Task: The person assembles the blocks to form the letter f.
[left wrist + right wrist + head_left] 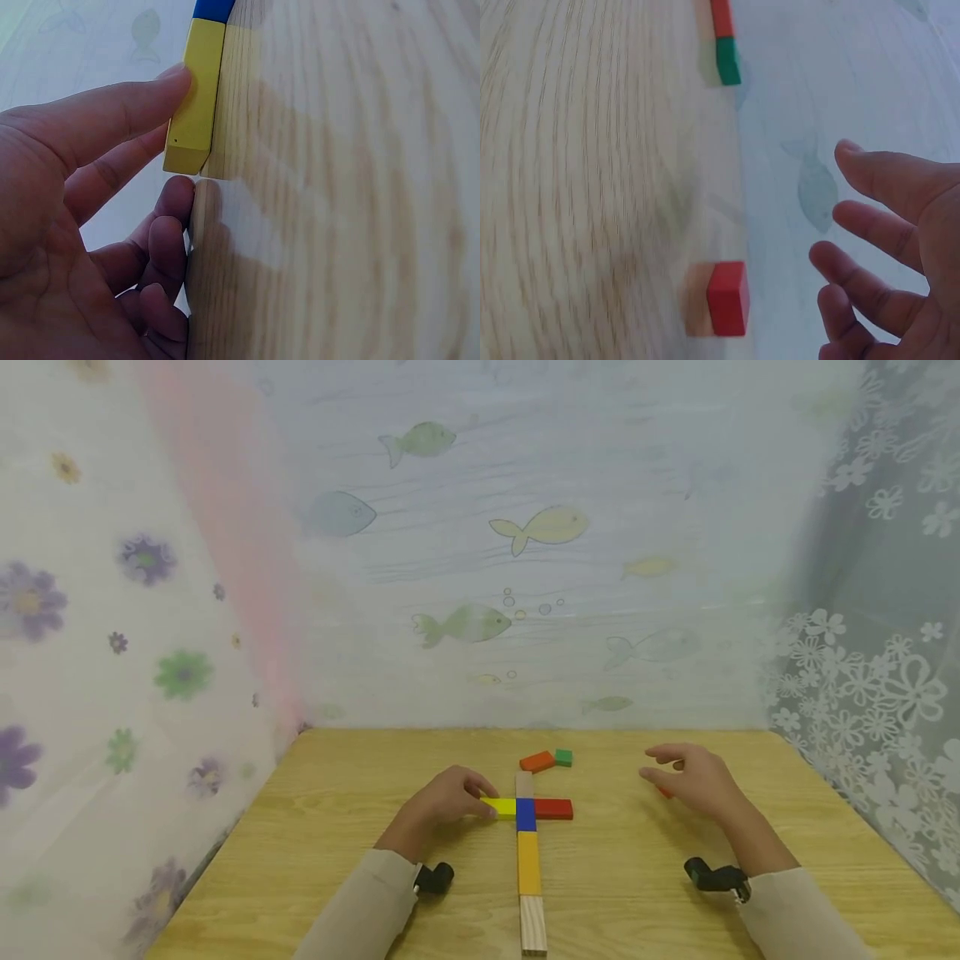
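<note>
My left hand (453, 793) pinches a yellow block (504, 808) between thumb and index finger; its other fingers are bent near the tabletop. The yellow block's far end meets a blue block (526, 815), with a red block (553, 809) on the opposite side. Along the same line as the blue block lie a plain wood block (524, 783) behind, then an amber block (528, 863) and a second plain block in front. Above the table at the right, my right hand (697, 781) holds nothing, its fingers spread and slightly bent. A small red block (728, 298) lies near it, partly hidden in the head view.
Behind the cross of blocks, an orange-red block (537, 762) and a small green block (564, 757) lie end to end. The wooden table (337, 827) ends at a fish-patterned curtain (465, 543). Flowered curtains hang on both sides.
</note>
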Demonstrator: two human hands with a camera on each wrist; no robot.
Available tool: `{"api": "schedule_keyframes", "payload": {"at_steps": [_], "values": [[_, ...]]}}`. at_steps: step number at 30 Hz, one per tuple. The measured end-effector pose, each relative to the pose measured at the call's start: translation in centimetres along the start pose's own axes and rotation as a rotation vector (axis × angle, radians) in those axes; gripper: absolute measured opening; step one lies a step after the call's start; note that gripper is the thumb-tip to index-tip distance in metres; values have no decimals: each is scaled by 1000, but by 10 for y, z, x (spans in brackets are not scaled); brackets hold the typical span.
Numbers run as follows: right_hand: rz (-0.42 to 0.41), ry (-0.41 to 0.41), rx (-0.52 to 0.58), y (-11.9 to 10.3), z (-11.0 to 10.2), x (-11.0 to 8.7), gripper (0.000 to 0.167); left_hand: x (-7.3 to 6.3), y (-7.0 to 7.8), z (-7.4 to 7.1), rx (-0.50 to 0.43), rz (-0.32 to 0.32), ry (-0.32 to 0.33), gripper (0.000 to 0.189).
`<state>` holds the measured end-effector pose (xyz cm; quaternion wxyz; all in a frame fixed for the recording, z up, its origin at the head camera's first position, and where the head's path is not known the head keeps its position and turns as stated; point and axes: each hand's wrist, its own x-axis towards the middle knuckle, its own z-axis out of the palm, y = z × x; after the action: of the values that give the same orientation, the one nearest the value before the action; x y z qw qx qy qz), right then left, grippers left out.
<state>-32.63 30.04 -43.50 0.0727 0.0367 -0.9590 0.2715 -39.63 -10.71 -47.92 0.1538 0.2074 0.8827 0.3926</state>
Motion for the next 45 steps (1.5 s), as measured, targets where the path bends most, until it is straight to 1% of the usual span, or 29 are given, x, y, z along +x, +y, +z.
{"api": "schedule_keyframes", "payload": {"at_steps": [3,6,14,17,21,27,32,37,40,45], "values": [[10,-10,2,7,-4,-1,62,0,0,-1,5,-9,9,25],[38,-26,8,15,-8,-3,67,0,-1,-1,-1,-17,15,23],[148,-126,1,37,-18,-11,81,4,-6,2,-6,7,1,24],[165,-165,-5,43,-20,-12,82,4,-6,3,-5,-3,3,24],[157,-193,-22,46,-19,-13,83,4,-3,2,-4,-12,4,23],[133,-198,-61,43,-19,-13,87,3,-2,1,2,-18,8,22],[163,-179,-96,42,-15,-16,89,4,-2,3,-8,-19,-1,21],[193,-163,-97,40,-12,-17,85,4,-3,4,3,-16,-4,22],[199,-146,-124,37,-11,-17,82,4,-3,4,1,-19,0,23],[169,-120,-187,36,-8,-14,77,4,-4,4,-9,-33,13,22]]}}
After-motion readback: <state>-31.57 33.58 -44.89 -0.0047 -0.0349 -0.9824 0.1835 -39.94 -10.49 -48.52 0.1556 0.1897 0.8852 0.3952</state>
